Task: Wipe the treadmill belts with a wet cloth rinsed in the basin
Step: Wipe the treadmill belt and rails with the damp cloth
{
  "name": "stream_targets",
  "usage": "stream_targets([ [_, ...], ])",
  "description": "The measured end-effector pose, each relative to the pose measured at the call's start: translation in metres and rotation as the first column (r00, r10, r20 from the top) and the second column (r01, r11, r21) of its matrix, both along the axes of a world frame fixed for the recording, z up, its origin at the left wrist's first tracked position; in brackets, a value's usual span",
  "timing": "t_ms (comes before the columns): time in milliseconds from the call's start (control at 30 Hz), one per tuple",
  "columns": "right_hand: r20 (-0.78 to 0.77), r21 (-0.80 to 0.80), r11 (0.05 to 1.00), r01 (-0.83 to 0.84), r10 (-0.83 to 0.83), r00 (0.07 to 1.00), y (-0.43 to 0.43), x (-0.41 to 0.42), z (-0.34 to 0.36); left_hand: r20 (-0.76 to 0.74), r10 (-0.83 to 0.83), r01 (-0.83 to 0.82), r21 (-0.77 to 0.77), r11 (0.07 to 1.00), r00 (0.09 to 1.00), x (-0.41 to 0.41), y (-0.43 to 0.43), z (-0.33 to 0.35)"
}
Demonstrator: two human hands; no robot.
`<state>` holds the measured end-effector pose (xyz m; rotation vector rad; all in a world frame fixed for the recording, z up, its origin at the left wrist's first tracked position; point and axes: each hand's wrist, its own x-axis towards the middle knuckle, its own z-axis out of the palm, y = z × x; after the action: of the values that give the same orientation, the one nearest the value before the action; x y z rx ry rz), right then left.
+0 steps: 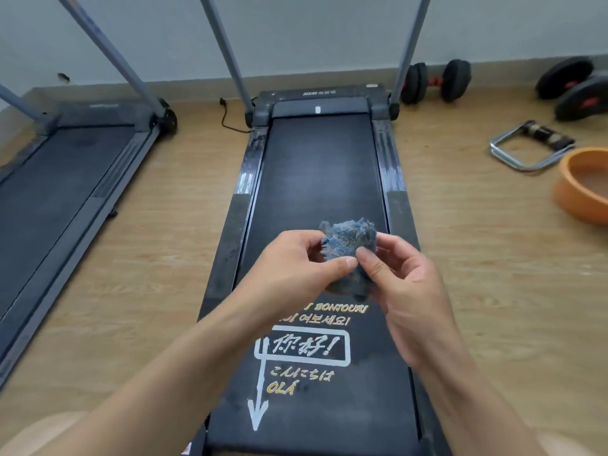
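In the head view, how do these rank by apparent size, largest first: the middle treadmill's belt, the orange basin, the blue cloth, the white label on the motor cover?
1. belt
2. orange basin and blue cloth: alike; the frame edge cuts the basin, and the cloth is nearer.
3. white label

Right edge cuts the basin [569, 192]; left edge cuts the second treadmill [65, 179]
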<state>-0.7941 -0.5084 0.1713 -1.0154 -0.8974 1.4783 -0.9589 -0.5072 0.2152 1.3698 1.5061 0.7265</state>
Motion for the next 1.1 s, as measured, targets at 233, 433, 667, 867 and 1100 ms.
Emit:
stream_targets([
  [233, 0.062, -0.116, 0.989, 0.09, -0.084, 0.995, 0.003, 0.034, -0.018, 0.163, -0.085, 0.086, 0.002, 0.996, 0.983, 0.01, 0.027, -0.048],
  [433, 0.169, -0.175, 0.968, 0.178, -0.148, 0.974, 0.002, 0.03, -0.021, 0.142, -0.097, 0.064, 0.217, 0.974, 0.985, 0.01, 0.033, -0.059],
  [667, -0.464, -0.32, 0.936, -0.15, -0.017, 0.886, 0.002, 0.028, -0.011, -0.614, -0.211, 0.61, 0.563, 0.558, 0.76, 0.017, 0.015, -0.061],
  [867, -0.539, -0.278, 0.943, -0.185, 0.006, 0.842, 0.007, 0.038, -0.018, -0.356, -0.095, 0.311, 0.617, 0.723, 0.93, 0.002, 0.02, -0.058],
  [1100, -0.526, -0.257, 0.929, -0.267, 0.098, 0.845, 0.004, 0.036, -0.023, -0.271, -0.281, 0.376, 0.415, 0.829, 0.92, -0.006, 0.023, -0.058],
])
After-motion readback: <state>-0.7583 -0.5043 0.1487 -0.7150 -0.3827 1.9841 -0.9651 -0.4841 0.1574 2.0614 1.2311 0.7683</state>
